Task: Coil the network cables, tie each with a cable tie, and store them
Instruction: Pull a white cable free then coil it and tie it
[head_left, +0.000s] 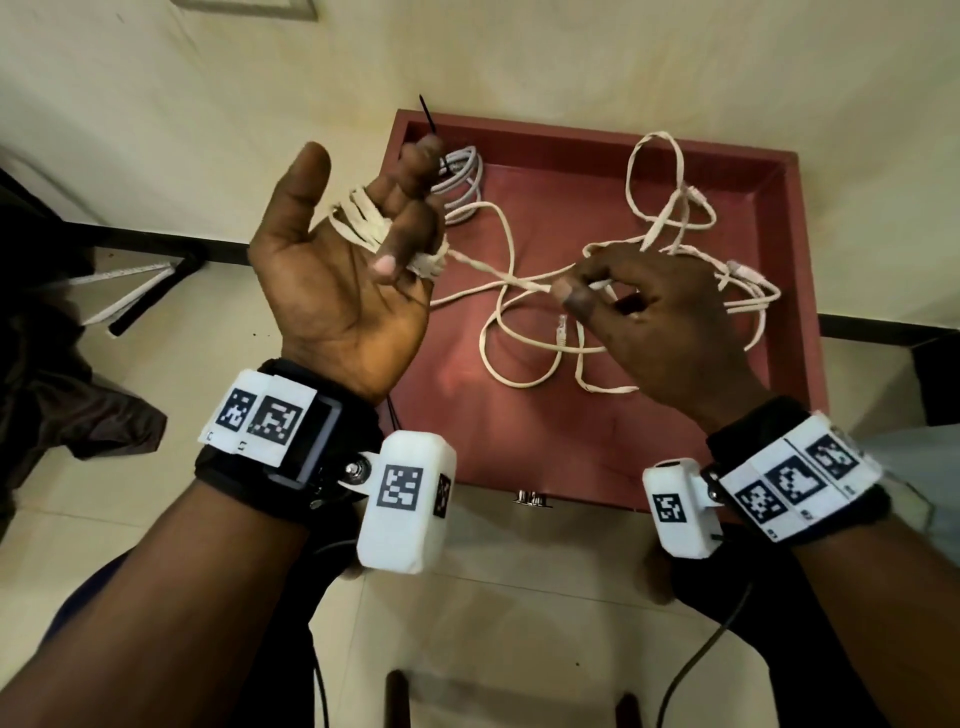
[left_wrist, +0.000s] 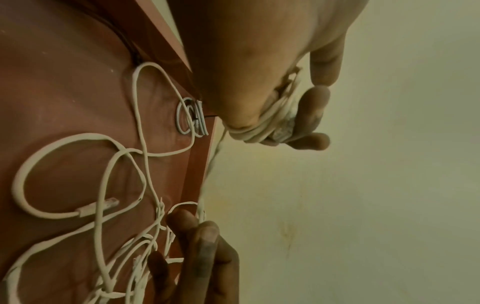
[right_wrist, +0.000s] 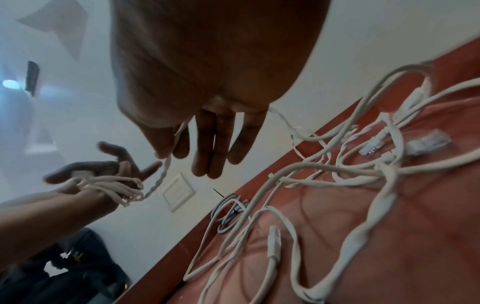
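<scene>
A: Progress check?

B: One down, looks like. A grey coiled cable (head_left: 460, 179) with a black cable tie (head_left: 430, 120) sticking up sits in the far-left corner of the red tray (head_left: 779, 218). I'd call that one coiled, tied and stored.

A: And now?

B: Second one is mid-coil. Left hand (head_left: 337, 270) is palm up over the tray's left edge, thumb out wide, with a bundle of white loops (head_left: 363, 218) wound round the fingers (head_left: 410, 228), which curl in over it. A short stretch runs right from there to the right hand (head_left: 644, 317).

A: Right hand doing what?

B: Thumb and forefinger pinch the white cable (head_left: 498, 275); the other fingers hang loosely bent. It's above the middle of the tray.

A: What's left?

B: A lot. Loose white cable (head_left: 670, 208) sprawls over the tray's middle and far right, tangled, with several plugs showing, one plug (head_left: 562, 328) just left of the right hand. Can't tell how many cables. Judging by that: finish winding, tie, store, then repeat. No spare ties that I can make out.
</scene>
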